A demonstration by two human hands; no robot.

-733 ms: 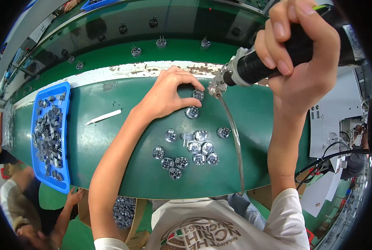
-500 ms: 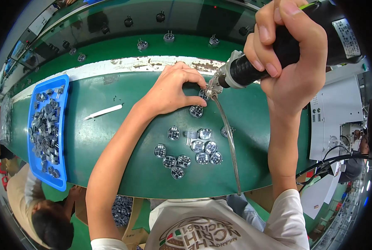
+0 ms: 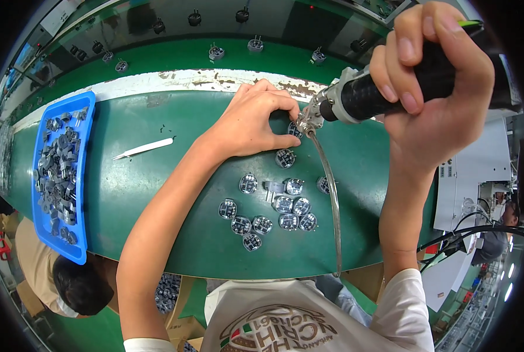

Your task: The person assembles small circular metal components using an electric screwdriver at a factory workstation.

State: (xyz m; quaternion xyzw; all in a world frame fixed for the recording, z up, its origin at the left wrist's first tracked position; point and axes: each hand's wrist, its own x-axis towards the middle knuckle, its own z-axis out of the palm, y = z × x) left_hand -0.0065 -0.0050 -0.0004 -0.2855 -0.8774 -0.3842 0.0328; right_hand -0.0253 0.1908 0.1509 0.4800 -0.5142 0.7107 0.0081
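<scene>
A person's left hand (image 3: 253, 123) pinches a small round part (image 3: 295, 129) against the green bench (image 3: 156, 188), grip clamped on it. The right hand (image 3: 435, 88) is wrapped tight around a black power screwdriver (image 3: 379, 94), its tip touching that part

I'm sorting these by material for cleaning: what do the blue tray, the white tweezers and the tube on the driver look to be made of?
Blue tray: apparently moulded plastic, uniformly coloured, with a slight sheen.
White tweezers: plastic or perhaps ceramic, matte white; cannot tell which.
Tube: clear flexible plastic, translucent, curving from the driver held in the right hand.
</scene>
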